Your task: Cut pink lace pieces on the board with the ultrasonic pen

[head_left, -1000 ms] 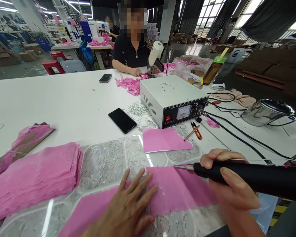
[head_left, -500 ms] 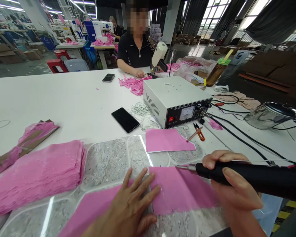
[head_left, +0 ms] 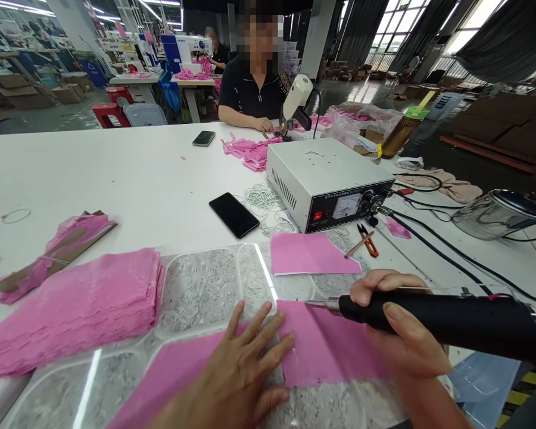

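My right hand (head_left: 397, 322) is wrapped round a black handheld ultrasonic cutter (head_left: 446, 319) with a metal tip. Its tip touches the top edge of a pink fabric piece (head_left: 326, 351). Fingers spread, my left hand (head_left: 250, 363) lies flat, its fingertips at the left edge of that piece. Under the left hand and wrist is another pink fabric piece (head_left: 178, 363). Both pieces lie on a grey patterned mat (head_left: 201, 292). Farther back sits a smaller pink piece with a white edge (head_left: 312, 253). A thick stack of pink fabric (head_left: 107, 292) stands to the left.
A grey power unit (head_left: 330, 179) with a meter and cables stands behind the mat. Near it lie a phone (head_left: 234, 214), orange thread snips (head_left: 368, 241) and white cord (head_left: 263, 196). A glass jar (head_left: 495, 217) lies at right. Opposite, a person (head_left: 254, 89) sits by a pink pile (head_left: 250, 152).
The cutter and my right hand have moved left along the fabric's top edge. My left hand stays flat in about the same place. The view has shifted slightly.
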A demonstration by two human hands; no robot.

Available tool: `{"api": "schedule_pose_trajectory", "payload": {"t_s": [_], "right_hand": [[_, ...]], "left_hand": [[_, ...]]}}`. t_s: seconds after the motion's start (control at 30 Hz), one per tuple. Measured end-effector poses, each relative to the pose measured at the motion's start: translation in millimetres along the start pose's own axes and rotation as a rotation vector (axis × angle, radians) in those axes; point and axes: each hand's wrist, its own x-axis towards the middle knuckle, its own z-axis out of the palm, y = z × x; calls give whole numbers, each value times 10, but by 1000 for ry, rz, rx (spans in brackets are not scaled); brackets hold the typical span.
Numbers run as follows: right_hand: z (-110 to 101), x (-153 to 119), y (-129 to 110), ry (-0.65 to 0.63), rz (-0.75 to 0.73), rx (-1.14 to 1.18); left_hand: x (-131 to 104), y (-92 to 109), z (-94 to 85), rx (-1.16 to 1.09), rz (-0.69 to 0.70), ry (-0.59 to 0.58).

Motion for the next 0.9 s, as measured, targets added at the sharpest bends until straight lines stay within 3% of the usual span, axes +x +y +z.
{"api": "schedule_pose_trajectory", "payload": {"t_s": [0.23, 0.4, 0.53, 0.9], "right_hand": [[-15, 1, -20, -2, 19, -33], [36, -23, -64, 14, 78, 29], [122, -88, -97, -57, 114, 71], [225, -159, -22, -179, 146, 105]], "left_hand": [[22, 28, -53, -51, -32, -56], [-22, 125, -249, -66, -47, -151], [-130, 203, -383, -120, -25, -223], [-208, 204, -292, -152, 35, -176]]}}
